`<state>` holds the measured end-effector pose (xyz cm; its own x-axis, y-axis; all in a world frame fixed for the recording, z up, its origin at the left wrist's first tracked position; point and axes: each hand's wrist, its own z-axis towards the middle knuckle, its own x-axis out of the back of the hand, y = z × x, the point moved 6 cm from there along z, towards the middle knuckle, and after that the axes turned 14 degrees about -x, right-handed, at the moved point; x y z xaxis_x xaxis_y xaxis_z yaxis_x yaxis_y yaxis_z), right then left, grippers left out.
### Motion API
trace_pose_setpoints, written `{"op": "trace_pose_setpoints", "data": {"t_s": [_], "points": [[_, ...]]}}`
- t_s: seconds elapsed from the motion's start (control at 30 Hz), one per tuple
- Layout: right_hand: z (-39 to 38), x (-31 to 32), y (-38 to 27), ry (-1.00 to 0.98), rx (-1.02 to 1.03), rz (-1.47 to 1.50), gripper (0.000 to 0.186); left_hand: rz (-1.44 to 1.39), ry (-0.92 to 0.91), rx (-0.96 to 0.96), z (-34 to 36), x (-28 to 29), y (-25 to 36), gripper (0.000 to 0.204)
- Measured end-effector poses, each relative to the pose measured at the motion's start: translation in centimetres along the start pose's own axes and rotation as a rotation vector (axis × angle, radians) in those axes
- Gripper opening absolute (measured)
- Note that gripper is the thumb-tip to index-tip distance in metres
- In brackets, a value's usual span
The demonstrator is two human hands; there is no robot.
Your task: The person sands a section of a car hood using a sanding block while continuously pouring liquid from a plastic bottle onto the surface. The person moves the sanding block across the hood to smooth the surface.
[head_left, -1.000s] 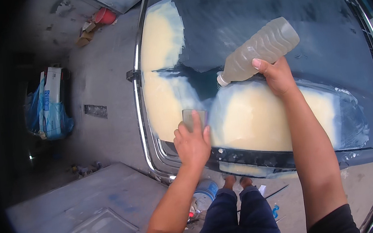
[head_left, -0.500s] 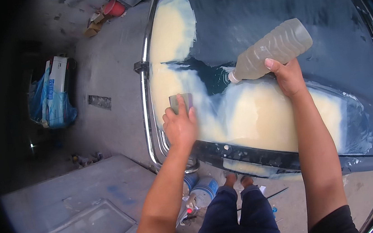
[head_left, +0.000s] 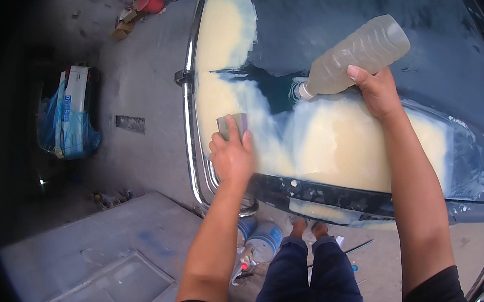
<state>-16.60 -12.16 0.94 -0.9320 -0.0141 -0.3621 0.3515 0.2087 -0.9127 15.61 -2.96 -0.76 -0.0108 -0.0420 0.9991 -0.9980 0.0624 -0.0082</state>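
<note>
My left hand (head_left: 232,156) presses a small grey-green sanding block (head_left: 240,123) with a purplish edge flat on a dark blue vehicle panel (head_left: 310,14). Its index finger lies along the block's top. Under the block is cream body filler (head_left: 211,102), smeared with pale wet residue. My right hand (head_left: 378,92) grips a translucent ribbed plastic bottle (head_left: 356,56), tipped with its white neck down to the left. Ripples spread at the bottle's mouth, where liquid wets the panel. A broad cream filler patch (head_left: 342,146) lies below the bottle.
A chrome tube rail (head_left: 189,133) runs along the panel's left side. Blue-and-white buckets (head_left: 266,240) stand on the floor by my feet. A grey panel (head_left: 99,254) lies lower left. Farther off are a vehicle part wrapped in blue plastic (head_left: 77,124) and a red bucket (head_left: 150,3).
The whole view has shifted slightly, so the panel sits higher in the picture. Both hands keep their holds, at nearly the same places on the panel.
</note>
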Motion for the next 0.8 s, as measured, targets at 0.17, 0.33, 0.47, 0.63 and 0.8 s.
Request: {"op": "trace_pose_setpoints", "data": {"t_s": [0.17, 0.33, 0.47, 0.63, 0.8], "points": [[-0.2, 0.2, 0.1, -0.002, 0.003, -0.012, 0.064, 0.008, 0.088, -0.201, -7.7, 0.1, 6.4, 0.063], [-0.2, -0.7, -0.1, 0.001, 0.006, -0.001, 0.064, 0.044, 0.113, -0.01, 4.2, 1.3, 0.2, 0.055], [-0.6, 0.2, 0.0, 0.04, 0.013, -0.094, 0.062, 0.007, 0.089, -0.098, 2.0, 0.6, 2.5, 0.056], [-5.1, -0.8, 1.3, 0.063, 0.031, -0.063, 0.064, 0.016, 0.085, -0.274, -9.6, 0.5, 9.7, 0.063], [-8.3, -1.1, 2.5, 0.162, -0.009, -0.063, 0.066, -0.014, 0.053, -0.103, -1.1, 1.1, 6.4, 0.058]]}}
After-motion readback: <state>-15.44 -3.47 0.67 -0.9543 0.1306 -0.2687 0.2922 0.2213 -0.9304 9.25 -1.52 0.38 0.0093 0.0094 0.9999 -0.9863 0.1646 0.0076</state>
